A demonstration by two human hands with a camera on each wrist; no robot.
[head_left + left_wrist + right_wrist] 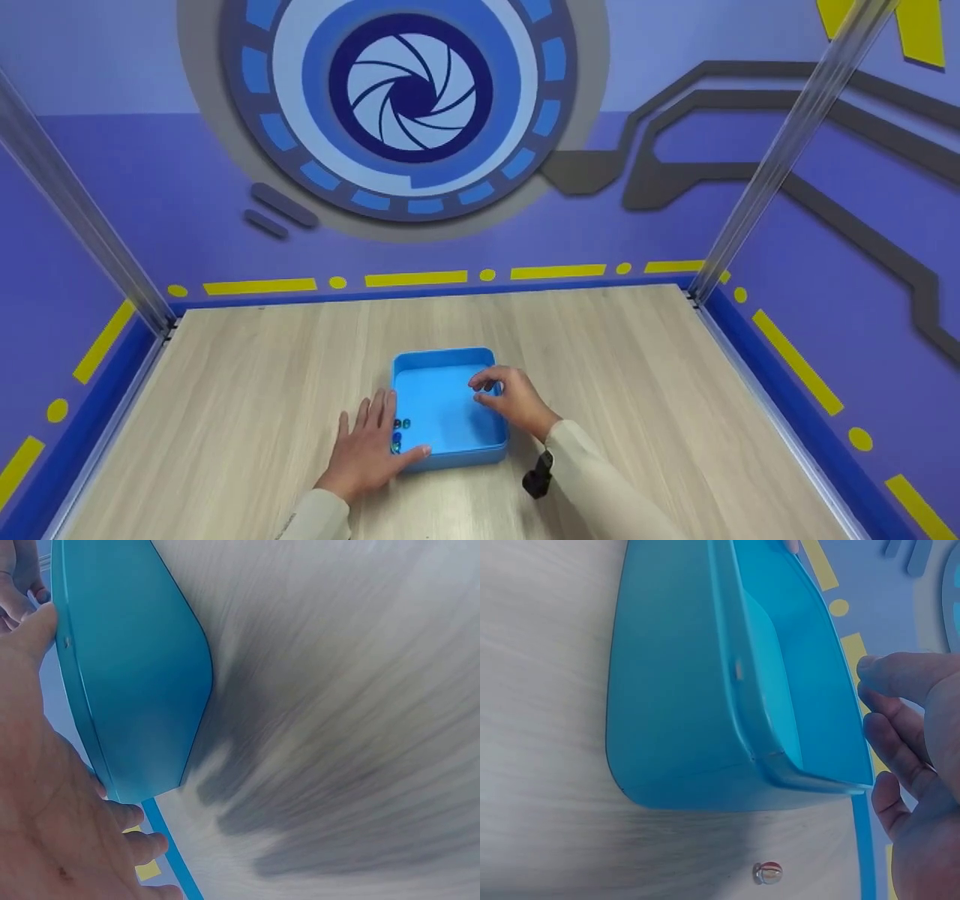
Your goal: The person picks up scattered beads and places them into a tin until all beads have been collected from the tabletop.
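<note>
A blue rectangular tray (450, 459) with raised walls stands on the table, and several small glass marbles (397, 436) lie in its front left corner. My left hand (364, 454) rests against that corner, its fingers straight along the left wall and its thumb over the front rim. Over the tray's right side hovers my right hand (516, 399), fingers loosely bent, the thumb apart from them in the head view. Nothing shows between those fingers. In the right wrist view, one red-and-clear marble (768, 873) lies on the table outside the tray.
The wooden table (247, 390) meets a purple back wall (480, 247) with yellow marks. Metal posts (772, 172) rise at its back corners, and side panels border it left and right. A black wrist strap (537, 476) hangs by the right sleeve.
</note>
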